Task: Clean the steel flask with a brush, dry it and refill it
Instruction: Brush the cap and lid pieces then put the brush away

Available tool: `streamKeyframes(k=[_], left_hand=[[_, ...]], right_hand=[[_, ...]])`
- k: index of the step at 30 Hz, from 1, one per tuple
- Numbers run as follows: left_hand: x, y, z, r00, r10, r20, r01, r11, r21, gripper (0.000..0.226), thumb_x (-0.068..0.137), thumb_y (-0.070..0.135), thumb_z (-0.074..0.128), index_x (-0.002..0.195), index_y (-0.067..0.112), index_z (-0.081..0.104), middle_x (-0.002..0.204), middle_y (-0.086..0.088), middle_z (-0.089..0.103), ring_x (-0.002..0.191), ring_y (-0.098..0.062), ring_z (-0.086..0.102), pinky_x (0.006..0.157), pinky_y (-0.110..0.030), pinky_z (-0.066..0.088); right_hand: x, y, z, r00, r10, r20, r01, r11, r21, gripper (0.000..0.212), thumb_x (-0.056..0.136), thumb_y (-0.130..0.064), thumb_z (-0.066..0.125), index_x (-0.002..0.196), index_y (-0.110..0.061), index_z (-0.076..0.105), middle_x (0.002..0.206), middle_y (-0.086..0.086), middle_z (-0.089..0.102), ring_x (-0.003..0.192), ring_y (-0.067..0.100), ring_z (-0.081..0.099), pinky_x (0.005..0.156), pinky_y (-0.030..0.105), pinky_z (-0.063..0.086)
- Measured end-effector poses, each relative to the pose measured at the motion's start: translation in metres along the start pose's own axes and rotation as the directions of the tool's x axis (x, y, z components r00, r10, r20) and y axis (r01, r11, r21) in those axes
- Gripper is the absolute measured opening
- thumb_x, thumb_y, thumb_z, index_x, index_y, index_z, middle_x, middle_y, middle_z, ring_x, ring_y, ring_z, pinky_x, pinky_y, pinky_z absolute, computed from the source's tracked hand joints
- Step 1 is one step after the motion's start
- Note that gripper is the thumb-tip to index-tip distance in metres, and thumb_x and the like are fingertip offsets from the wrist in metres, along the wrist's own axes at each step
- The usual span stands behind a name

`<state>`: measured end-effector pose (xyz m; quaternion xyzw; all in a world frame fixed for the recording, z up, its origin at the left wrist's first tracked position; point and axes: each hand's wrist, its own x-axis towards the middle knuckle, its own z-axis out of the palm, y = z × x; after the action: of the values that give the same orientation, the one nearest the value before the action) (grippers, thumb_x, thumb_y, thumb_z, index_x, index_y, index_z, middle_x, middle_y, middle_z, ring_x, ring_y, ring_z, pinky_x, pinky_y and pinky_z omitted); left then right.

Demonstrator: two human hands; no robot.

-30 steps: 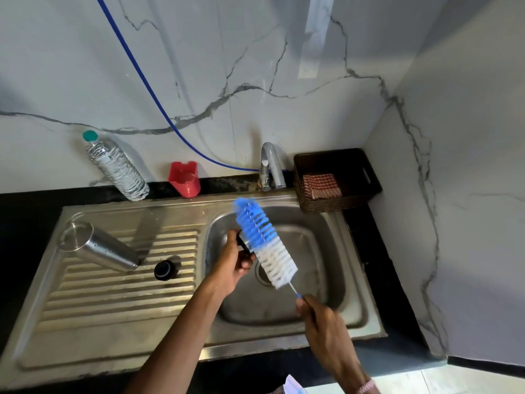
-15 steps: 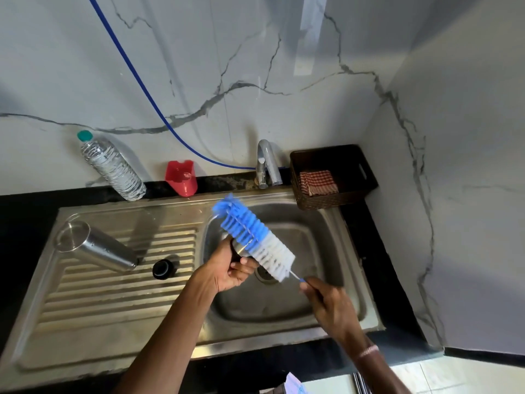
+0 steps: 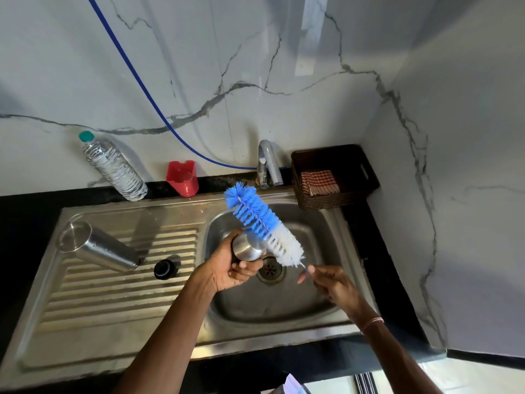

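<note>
A steel sink [image 3: 284,336] is set into a black countertop [image 3: 28,206], its ribbed drainboard [image 3: 113,285] lying at the left of the frame and a round drain strainer [image 3: 270,270] seen at the basin's bottom. A chrome tap [image 3: 268,163] is mounted behind the basin. A red plastic container [image 3: 181,179] is stood left of the tap, and a dark woven basket [image 3: 321,201] is placed to its right. A blue hose [image 3: 136,72] is run diagonally down the veined marble wall [image 3: 312,52] toward the tap.

A steel flask [image 3: 96,247] lies on its side on the drainboard, a black stopper [image 3: 164,269] just beside its right end. Over the basin, the left hand [image 3: 227,271] grips a steel cap [image 3: 247,247]; a tilted blue-and-white brush [image 3: 262,226] touches it, wire handle pinched by the right hand [image 3: 332,282].
</note>
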<state>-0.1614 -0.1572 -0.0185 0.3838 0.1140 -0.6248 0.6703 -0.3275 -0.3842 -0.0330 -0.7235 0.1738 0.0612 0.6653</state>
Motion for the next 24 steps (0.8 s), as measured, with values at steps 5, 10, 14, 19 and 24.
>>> streamKeyframes(k=[5, 10, 14, 19, 24], left_hand=[[-0.006, 0.005, -0.020, 0.993, 0.104, -0.057, -0.112, 0.981, -0.157, 0.057, 0.089, 0.066, 0.043, 0.088, 0.011, 0.060, 0.050, 0.001, 0.033, 0.033, -0.003, 0.027, 0.025, -0.015, 0.022], [-0.001, -0.005, -0.021, 0.984, 0.118, -0.130, -0.121, 0.993, -0.013, 0.055, 0.089, 0.062, 0.047, 0.083, 0.010, 0.066, 0.055, -0.003, 0.039, 0.036, -0.004, 0.024, 0.031, -0.015, 0.013], [-0.001, -0.008, -0.028, 0.940, 0.223, -0.260, -0.234, 0.972, -0.012, 0.051, 0.098, 0.057, 0.049, 0.100, 0.011, 0.073, 0.067, -0.012, 0.054, 0.041, -0.008, 0.035, 0.036, -0.016, 0.026], [-0.011, -0.012, -0.057, 0.789, 0.439, -0.429, -0.449, 0.890, 0.084, 0.034, 0.099, 0.034, 0.064, 0.128, 0.018, 0.059, 0.109, -0.026, 0.066, 0.084, -0.029, 0.074, 0.072, -0.033, 0.062], [-0.025, -0.020, -0.072, 0.636, 0.597, -0.488, -0.602, 0.780, 0.170, 0.047, 0.086, -0.008, 0.075, 0.118, 0.019, 0.055, 0.108, -0.018, 0.067, 0.099, -0.025, 0.070, 0.100, -0.042, 0.056]], right_hand=[[-0.021, 0.027, -0.014, 0.997, 0.072, 0.011, -0.071, 0.997, -0.041, 0.057, 0.084, -0.060, 0.059, 0.087, -0.007, 0.079, 0.053, -0.001, 0.017, 0.047, 0.011, 0.017, 0.044, 0.019, 0.016], [0.006, 0.022, 0.020, 0.998, 0.067, 0.011, -0.067, 0.997, 0.024, 0.046, 0.097, -0.043, 0.057, 0.084, -0.004, 0.077, 0.050, -0.001, 0.018, 0.043, 0.010, 0.016, 0.042, 0.018, 0.016], [0.023, 0.018, 0.039, 0.993, 0.008, -0.122, -0.024, 0.992, -0.126, 0.042, 0.099, -0.044, 0.052, 0.084, -0.014, 0.078, 0.045, -0.011, 0.027, 0.043, 0.005, 0.024, 0.047, 0.018, 0.022], [0.015, 0.022, 0.048, 0.979, 0.032, -0.200, -0.077, 0.972, -0.223, 0.033, 0.103, -0.027, 0.054, 0.082, -0.017, 0.078, 0.041, -0.018, 0.043, 0.042, 0.000, 0.039, 0.054, 0.021, 0.028], [0.006, 0.037, 0.058, 0.970, 0.087, -0.226, -0.146, 0.954, -0.260, 0.030, 0.100, -0.031, 0.058, 0.080, -0.023, 0.079, 0.044, -0.019, 0.044, 0.045, 0.000, 0.041, 0.056, 0.024, 0.030]])
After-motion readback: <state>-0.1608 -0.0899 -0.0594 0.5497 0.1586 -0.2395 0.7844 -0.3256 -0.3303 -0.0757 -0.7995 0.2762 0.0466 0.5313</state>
